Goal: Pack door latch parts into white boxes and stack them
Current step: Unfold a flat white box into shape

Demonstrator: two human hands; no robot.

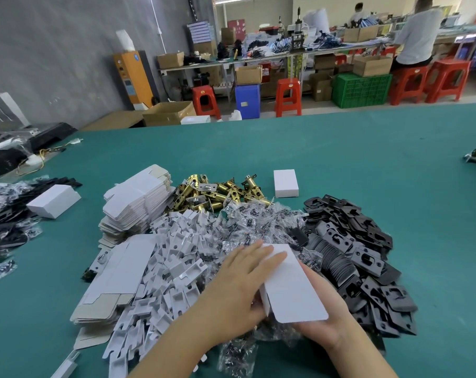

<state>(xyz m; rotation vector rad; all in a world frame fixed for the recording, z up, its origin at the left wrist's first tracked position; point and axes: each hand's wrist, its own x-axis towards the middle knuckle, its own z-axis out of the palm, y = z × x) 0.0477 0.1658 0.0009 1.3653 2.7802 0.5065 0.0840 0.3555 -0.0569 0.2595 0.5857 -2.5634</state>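
- Green matting covers the worktop (340, 148); beyond it, at the top of the frame, stand red stools (288, 96), a green crate (361, 90) and cluttered benches.
- Low and right of centre, both hands meet on a white box (295, 287) with its end flap open toward the camera.
- Left hand (239, 285) lies flat over the box's left side, fingers stretched across its far end; this grip is open, pressing rather than clasping.
- Right hand (325, 306) cups the box from beneath, its grip closed around the box.
- Flat box blanks (138, 203) are stacked at centre left.
- Brass latch bolts (217, 192) sit at centre, just beside the blanks.
- Black strike plates (362, 249) heap at the right.
- White plastic inserts (174, 257) and bagged screws (258, 225) pile between them.
- One closed white box (285, 183) stands beyond the latch bolts.
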